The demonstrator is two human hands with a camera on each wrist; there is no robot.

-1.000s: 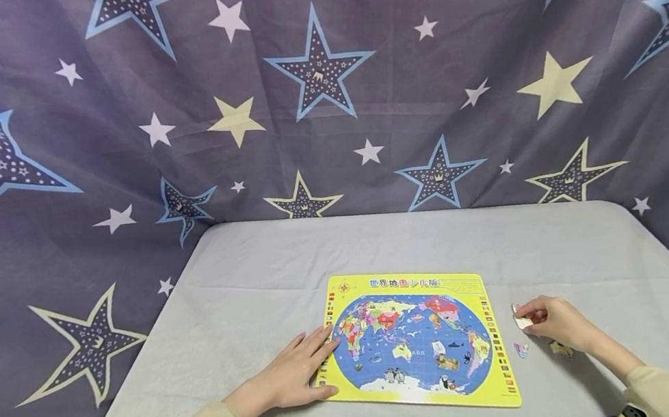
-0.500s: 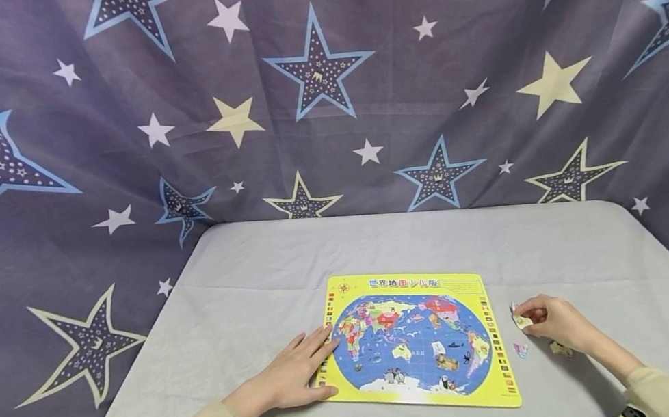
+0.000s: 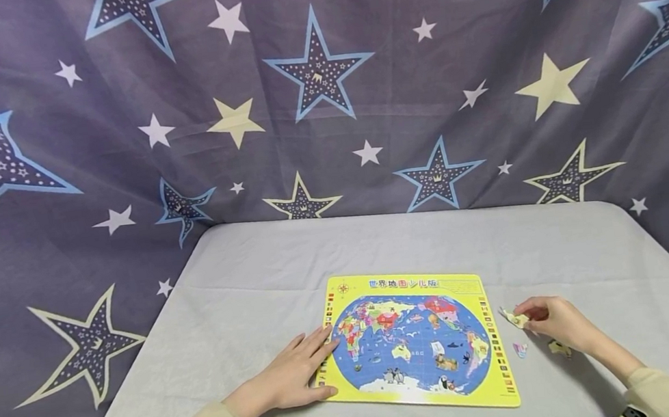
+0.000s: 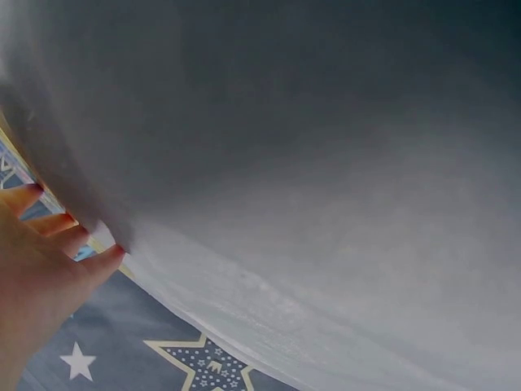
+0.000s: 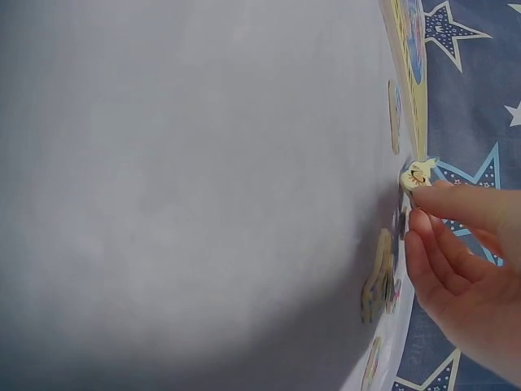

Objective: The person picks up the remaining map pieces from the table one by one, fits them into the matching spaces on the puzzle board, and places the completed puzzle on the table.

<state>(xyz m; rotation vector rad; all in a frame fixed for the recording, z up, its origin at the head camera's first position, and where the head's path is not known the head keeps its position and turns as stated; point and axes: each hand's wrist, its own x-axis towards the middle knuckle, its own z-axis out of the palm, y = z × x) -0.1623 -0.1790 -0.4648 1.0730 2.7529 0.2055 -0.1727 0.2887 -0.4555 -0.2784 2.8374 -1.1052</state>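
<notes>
The left hand (image 3: 294, 376) lies with fingers spread and nearly straight, tips on the left edge of the board (image 3: 491, 390), gripping nothing. The board, a world map, lies on the table (image 3: 339, 249). Just past its right edge is a pale piece (image 3: 516, 319), perhaps clear of the table, though the angle hides this. Near it lies a pink piece (image 3: 521, 350). The right hand (image 3: 560, 327) pinches the pale piece between thumb and fingers, above a dark-marked piece (image 3: 560, 349).

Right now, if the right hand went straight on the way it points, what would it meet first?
Probably the board, at its right edge, though the height of the right hand and its pinched piece is unclear.
</notes>
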